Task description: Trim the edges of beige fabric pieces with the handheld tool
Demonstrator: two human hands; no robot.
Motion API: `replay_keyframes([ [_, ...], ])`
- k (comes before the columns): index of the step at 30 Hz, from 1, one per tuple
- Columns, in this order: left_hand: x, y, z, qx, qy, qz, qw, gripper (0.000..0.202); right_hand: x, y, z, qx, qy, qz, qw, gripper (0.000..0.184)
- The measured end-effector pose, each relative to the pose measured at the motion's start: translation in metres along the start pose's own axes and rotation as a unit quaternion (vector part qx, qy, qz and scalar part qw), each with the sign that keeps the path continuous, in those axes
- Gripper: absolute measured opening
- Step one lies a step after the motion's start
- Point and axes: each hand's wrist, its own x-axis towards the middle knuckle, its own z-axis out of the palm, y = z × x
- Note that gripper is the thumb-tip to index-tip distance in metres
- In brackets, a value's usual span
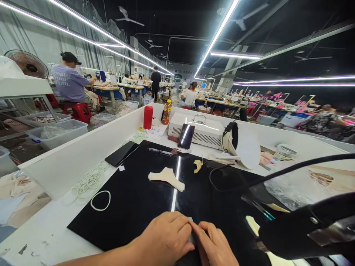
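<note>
My left hand [169, 236] and my right hand [215, 242] meet at the near edge of a glossy black board [130, 207]. The fingers of both are closed, with the fingertips together. A sliver of something pale grey [191, 220] shows between them; the hands cover most of it, and its kind cannot be made out. Beyond the hands lies a cream, curved cut piece [166, 178], flat on the board. A smaller crumpled cream scrap [198, 166] rests farther right.
Pale cord loops [90, 181] lie along the left, with one ring [100, 200] on the board. A phone [186, 136] leans on a white vented box [199, 127]. A dark machine arm [302, 225] juts in at right beside tweezers [263, 210]. Several people work at sewing tables behind.
</note>
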Motion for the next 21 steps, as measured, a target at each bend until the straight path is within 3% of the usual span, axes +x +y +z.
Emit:
replay_keyframes([
  [6,-0.002,0.001,0.005,0.017,0.017,0.001,1.0,0.038,0.007,-0.007,-0.006,0.011,0.024,0.012,1.0,0.044],
  [10,-0.002,0.001,0.001,0.046,0.056,-0.004,0.997,0.042,0.015,-0.024,-0.025,-0.008,0.012,0.03,0.999,0.035],
  [14,0.0,-0.005,-0.005,0.089,0.088,0.033,0.992,0.046,0.008,-0.031,-0.045,-0.067,0.004,0.049,0.997,0.029],
  [17,-0.001,-0.01,-0.006,0.103,0.118,0.06,0.986,0.046,-0.013,-0.015,-0.07,-0.114,0.017,0.069,0.991,0.027],
  [21,-0.006,-0.011,0.0,0.093,0.116,0.065,0.987,0.041,-0.051,0.027,-0.118,-0.187,0.066,0.125,0.972,0.031],
])
